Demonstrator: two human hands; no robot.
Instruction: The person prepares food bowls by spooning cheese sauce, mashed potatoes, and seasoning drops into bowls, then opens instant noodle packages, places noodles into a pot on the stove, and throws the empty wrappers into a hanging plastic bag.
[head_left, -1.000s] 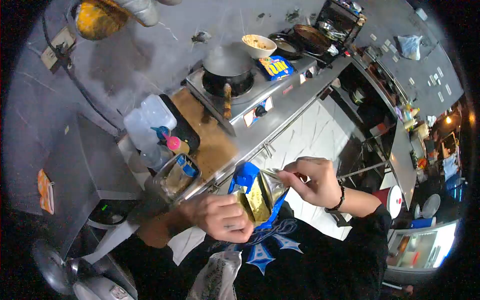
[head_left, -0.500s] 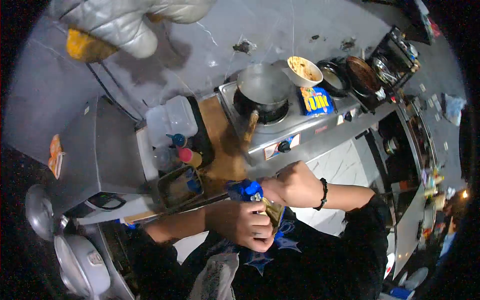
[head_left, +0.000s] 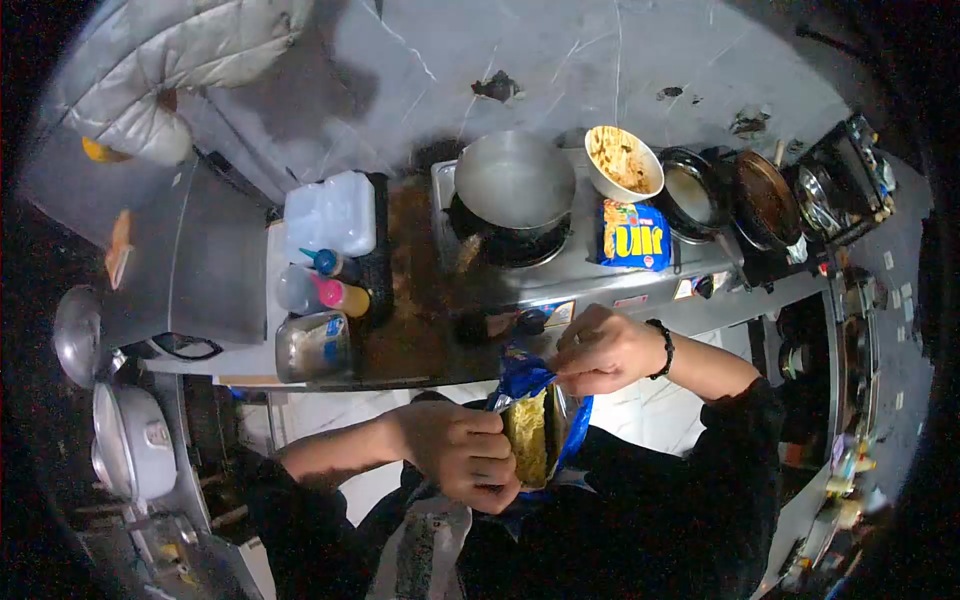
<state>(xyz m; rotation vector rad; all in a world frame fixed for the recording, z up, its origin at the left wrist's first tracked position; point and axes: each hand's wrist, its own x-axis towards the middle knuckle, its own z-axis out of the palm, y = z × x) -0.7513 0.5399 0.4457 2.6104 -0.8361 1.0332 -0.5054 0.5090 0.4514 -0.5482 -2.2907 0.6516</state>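
A blue instant noodle packet (head_left: 525, 372) is stretched between my two hands in front of my dark shirt. It is torn open, and a yellow dry noodle block (head_left: 528, 438) shows inside. My left hand (head_left: 462, 458) is closed on the packet's left side, fingers curled beside the noodle block. At the packet's upper right edge, my right hand (head_left: 607, 350) pinches the wrapper; a dark beaded bracelet circles that wrist. A second blue noodle packet (head_left: 635, 236) lies on the stove, apart from my hands.
A pot (head_left: 515, 180) with cloudy contents sits on the left burner of the stove (head_left: 600, 285). Behind the second packet is a white bowl (head_left: 622, 165) with food residue. Black pans (head_left: 765, 200) stand to the right. Squeeze bottles (head_left: 343, 296) and plastic containers (head_left: 330, 215) stand left.
The packet's opening has been pulled wider, baring the noodle block. My right hand has moved up, away from my left. The head view has also shifted.
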